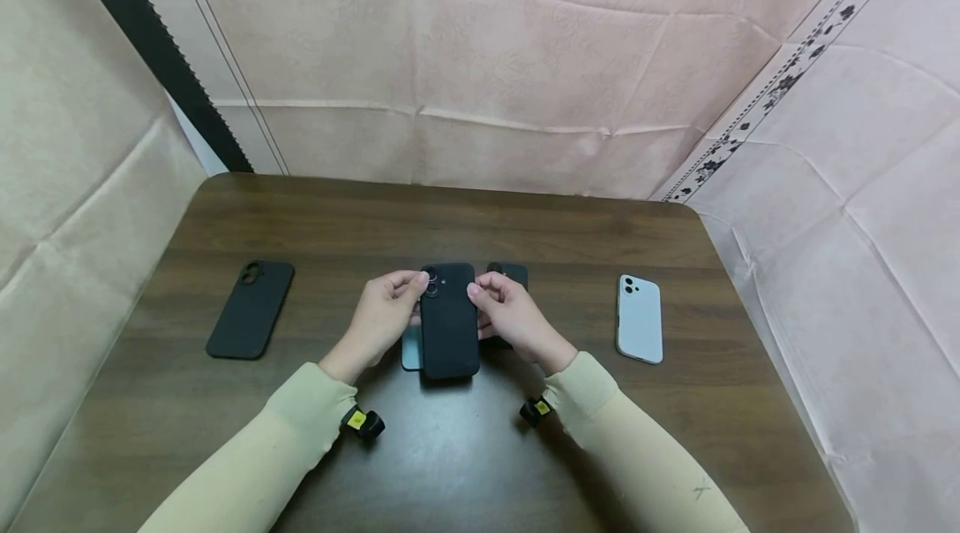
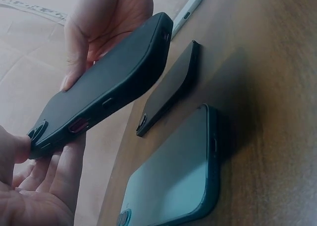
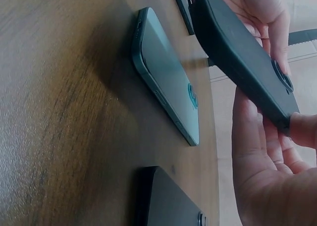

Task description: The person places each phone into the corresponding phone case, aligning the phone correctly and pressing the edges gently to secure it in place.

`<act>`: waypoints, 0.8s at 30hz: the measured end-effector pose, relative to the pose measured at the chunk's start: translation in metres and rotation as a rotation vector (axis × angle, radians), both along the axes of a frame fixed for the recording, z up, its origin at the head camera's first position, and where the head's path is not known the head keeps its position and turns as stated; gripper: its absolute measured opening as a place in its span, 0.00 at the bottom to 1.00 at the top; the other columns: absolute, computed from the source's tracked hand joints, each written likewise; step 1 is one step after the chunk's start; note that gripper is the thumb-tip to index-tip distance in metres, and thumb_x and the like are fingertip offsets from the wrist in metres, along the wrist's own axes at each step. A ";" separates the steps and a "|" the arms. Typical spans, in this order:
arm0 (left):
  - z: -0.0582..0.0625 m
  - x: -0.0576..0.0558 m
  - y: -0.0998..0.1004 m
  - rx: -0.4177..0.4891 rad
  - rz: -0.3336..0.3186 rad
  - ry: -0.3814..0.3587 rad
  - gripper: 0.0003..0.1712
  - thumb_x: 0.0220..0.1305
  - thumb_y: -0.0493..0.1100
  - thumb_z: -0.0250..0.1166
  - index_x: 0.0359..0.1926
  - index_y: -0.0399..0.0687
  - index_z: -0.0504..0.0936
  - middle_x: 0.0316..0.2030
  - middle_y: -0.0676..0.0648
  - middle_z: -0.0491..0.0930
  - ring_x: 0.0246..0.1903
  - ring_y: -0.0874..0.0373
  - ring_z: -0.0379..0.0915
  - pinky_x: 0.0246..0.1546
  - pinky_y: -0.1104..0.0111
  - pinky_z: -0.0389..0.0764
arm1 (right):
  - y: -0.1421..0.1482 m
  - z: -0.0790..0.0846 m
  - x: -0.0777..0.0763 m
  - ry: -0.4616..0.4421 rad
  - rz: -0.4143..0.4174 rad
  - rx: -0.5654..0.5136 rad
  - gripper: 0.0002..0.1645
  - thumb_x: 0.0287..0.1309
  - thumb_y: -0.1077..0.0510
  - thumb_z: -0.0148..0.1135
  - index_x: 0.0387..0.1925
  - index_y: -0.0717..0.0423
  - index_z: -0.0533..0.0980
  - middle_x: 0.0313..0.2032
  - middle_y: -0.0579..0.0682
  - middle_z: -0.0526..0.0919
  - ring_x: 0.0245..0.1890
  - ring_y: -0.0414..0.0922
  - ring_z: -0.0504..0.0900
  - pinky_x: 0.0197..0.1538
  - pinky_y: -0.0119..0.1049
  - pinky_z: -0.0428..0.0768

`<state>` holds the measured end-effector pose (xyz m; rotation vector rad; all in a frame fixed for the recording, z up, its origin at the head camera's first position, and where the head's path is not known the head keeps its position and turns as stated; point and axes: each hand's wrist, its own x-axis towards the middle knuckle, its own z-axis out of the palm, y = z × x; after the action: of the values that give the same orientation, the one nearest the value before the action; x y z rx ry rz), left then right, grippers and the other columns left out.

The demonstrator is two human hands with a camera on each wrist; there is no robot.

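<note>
OK, head view: left hand (image 1: 382,314) and right hand (image 1: 519,318) pinch the black case (image 1: 450,331), thumbs and fingers closed on its sides, well short of the far table edge (image 1: 450,198). I see wood either side, out to a dark case (image 1: 251,312) and pale phone (image 1: 640,320).

Left wrist: black case raised; side slot shows something reddish, can't tell what.

Right wrist: gap between it and the teal phone (image 3: 166,70).

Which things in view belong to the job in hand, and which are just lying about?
Apparently in the job:
held black case
left grip and right grip, both on it

Apparently lying about:
teal phone
black phone
pale phone at the right
far-left black case
</note>
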<state>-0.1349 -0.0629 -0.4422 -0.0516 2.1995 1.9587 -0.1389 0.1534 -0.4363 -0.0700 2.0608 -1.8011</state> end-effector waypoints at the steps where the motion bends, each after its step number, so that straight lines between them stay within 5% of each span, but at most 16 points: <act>1: 0.000 0.000 0.000 -0.002 0.002 0.002 0.25 0.68 0.58 0.59 0.53 0.45 0.80 0.49 0.44 0.82 0.39 0.51 0.81 0.38 0.58 0.83 | 0.000 0.000 0.000 0.001 -0.001 0.000 0.14 0.70 0.51 0.54 0.47 0.56 0.73 0.35 0.56 0.82 0.28 0.50 0.83 0.34 0.46 0.84; 24: 0.002 0.003 0.000 0.015 0.011 -0.028 0.21 0.70 0.55 0.58 0.50 0.43 0.80 0.44 0.44 0.84 0.36 0.51 0.81 0.37 0.58 0.83 | -0.003 0.001 0.002 -0.015 0.000 0.029 0.15 0.70 0.50 0.53 0.45 0.58 0.74 0.34 0.55 0.82 0.28 0.49 0.82 0.35 0.46 0.84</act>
<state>-0.1319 -0.0629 -0.4404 -0.0890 2.1714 1.9679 -0.1369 0.1506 -0.4354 -0.0483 2.0763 -1.7655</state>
